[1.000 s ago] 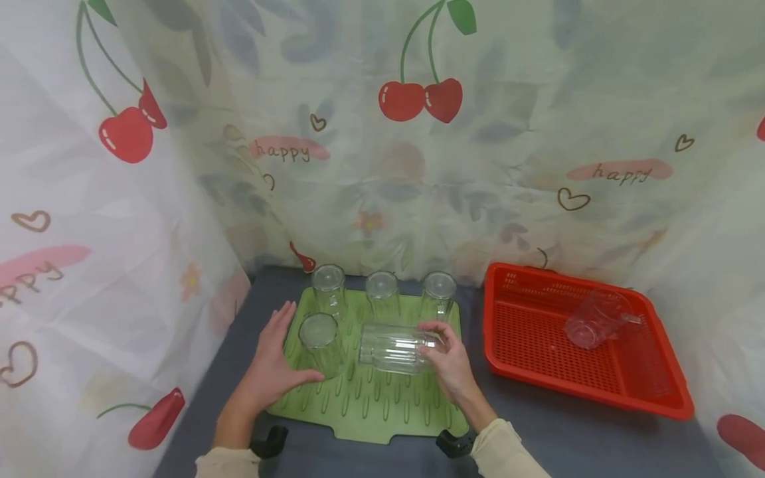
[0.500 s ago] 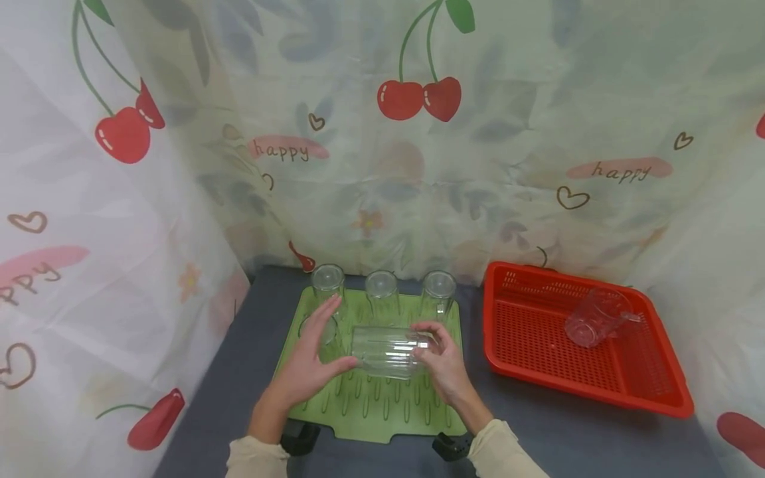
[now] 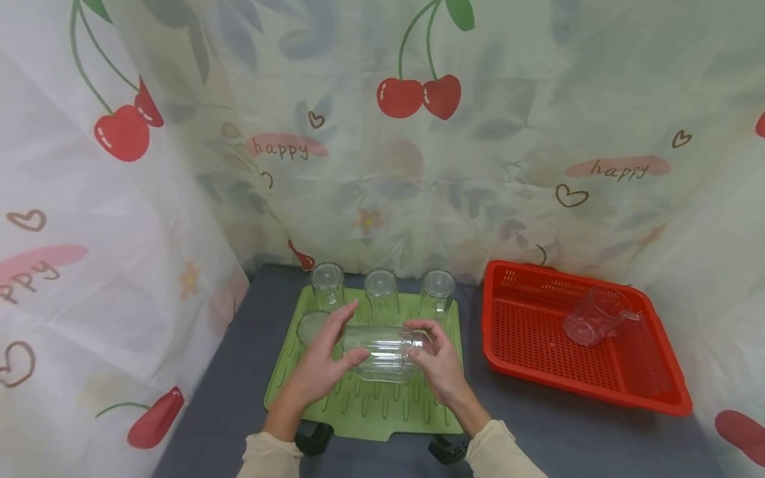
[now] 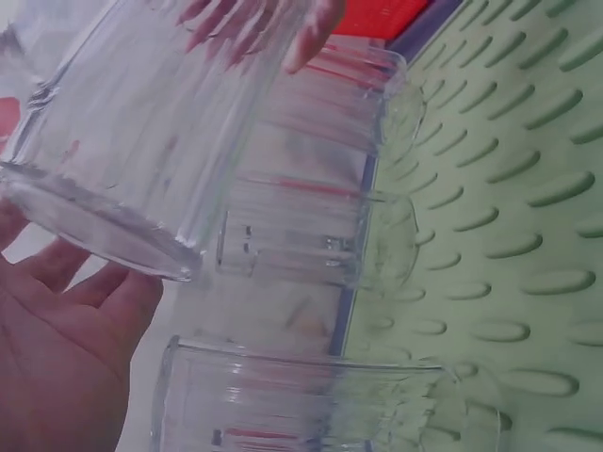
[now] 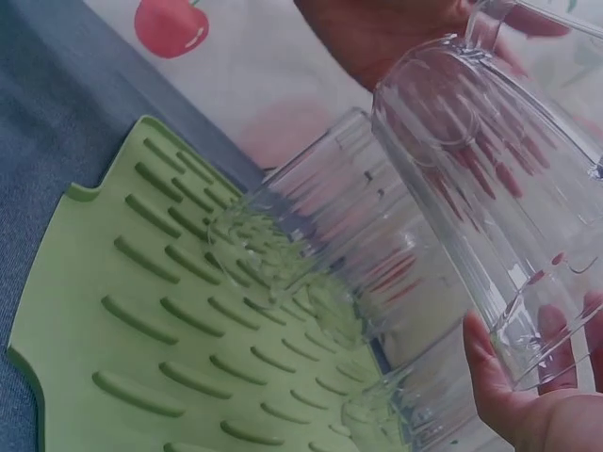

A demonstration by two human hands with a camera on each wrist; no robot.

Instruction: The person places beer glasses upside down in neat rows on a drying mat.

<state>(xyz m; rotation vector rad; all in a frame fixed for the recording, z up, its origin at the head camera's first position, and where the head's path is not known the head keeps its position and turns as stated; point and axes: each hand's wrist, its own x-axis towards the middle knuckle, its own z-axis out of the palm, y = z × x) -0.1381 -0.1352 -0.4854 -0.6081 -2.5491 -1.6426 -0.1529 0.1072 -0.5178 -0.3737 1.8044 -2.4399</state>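
Note:
A clear glass mug (image 3: 382,358) lies sideways in the air over the green ridged drying mat (image 3: 364,425). My right hand (image 3: 441,365) grips its right end, thumb in front and fingers behind. My left hand (image 3: 319,368) is at the left end, thumb and fairly straight fingers spread around it; in the left wrist view its fingertips (image 4: 141,287) are right at the mug's edge. Three more glass mugs stand upside down along the mat's back, the middle glass mug (image 3: 381,292) among them. Another upturned glass (image 3: 312,326) is partly hidden behind my left hand.
To the right, a red plastic basket (image 3: 556,392) holds a glass mug (image 3: 592,318) lying tilted on its side. The dark grey tabletop (image 3: 230,372) surrounds the mat. A printed curtain (image 3: 508,133) with cherries closes off the back and sides.
My left hand has moved right from beside the front-left glass to the held mug's left end. My right hand has shifted the mug slightly left and toward me.

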